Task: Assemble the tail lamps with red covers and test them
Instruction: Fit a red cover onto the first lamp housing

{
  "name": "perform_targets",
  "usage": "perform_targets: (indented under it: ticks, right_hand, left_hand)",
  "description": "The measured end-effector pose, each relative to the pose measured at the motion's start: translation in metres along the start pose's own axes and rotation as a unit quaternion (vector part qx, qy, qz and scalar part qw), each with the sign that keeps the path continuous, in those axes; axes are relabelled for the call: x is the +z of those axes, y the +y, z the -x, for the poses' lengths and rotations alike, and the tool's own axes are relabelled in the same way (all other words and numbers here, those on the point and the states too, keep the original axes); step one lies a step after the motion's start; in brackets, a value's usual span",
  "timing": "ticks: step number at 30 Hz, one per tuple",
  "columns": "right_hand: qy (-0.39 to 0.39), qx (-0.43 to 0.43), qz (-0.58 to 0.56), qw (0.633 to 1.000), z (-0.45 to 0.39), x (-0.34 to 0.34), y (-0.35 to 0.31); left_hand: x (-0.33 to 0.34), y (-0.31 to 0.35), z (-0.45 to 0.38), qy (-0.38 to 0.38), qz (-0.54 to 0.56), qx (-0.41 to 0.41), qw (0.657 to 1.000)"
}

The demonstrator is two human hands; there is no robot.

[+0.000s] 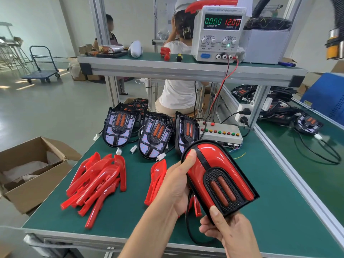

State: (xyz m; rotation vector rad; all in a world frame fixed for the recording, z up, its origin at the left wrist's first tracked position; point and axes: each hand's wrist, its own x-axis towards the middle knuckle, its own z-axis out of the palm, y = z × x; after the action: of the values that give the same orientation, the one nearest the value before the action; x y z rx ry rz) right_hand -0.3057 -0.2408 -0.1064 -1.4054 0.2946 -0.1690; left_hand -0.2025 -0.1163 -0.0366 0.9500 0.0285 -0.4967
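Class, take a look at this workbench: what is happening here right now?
A person holds an assembled tail lamp with red covers above the green bench, left hand gripping its side, right hand pinching its lower edge. Three uncovered lamps stand behind, loose red covers lie on the left, and the power supply reads zero current.

Both hands raised: left hand [174,185] grips lamp side, right hand [226,229] pinches bottom.

A factory assembly workshop is being shown: a green-matted surface [260,174] on aluminium framing, a bench power supply [218,34] being run at 12.00 volts, a button test box [220,134], and another worker [178,71] being seated at the neighbouring station.
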Motion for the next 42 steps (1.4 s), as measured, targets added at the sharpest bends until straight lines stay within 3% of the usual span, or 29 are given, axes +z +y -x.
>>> perform_targets:
  ticks: [6, 10, 16, 28, 34, 42]
  right_hand:
    - [0.012, -0.021, 0.015, 1.000, 0.001, 0.003, -0.004]
    - [0.047, -0.024, 0.003, 0.999, 0.002, 0.003, -0.008]
    - [0.045, -0.017, 0.001, 0.999, 0.003, 0.004, -0.006]
    - [0.038, 0.004, -0.031, 0.999, 0.009, 0.012, -0.013]
    - [0.046, -0.004, -0.042, 0.998, 0.010, 0.012, -0.021]
    - [0.002, 0.023, -0.050, 0.998, 0.011, 0.007, -0.026]
  left_hand:
    - [-0.001, 0.004, 0.001, -0.025, -0.029, 0.009, 0.999]
    - [-0.002, 0.006, 0.007, -0.084, -0.052, 0.016, 0.995]
    - [-0.008, -0.001, 0.012, -0.119, -0.054, 0.086, 0.988]
    - [0.001, -0.010, 0.004, -0.045, -0.079, 0.113, 0.989]
    - [-0.008, -0.011, 0.008, -0.124, -0.113, 0.134, 0.977]
    - [-0.002, -0.010, 0.007, -0.087, -0.099, 0.123, 0.984]
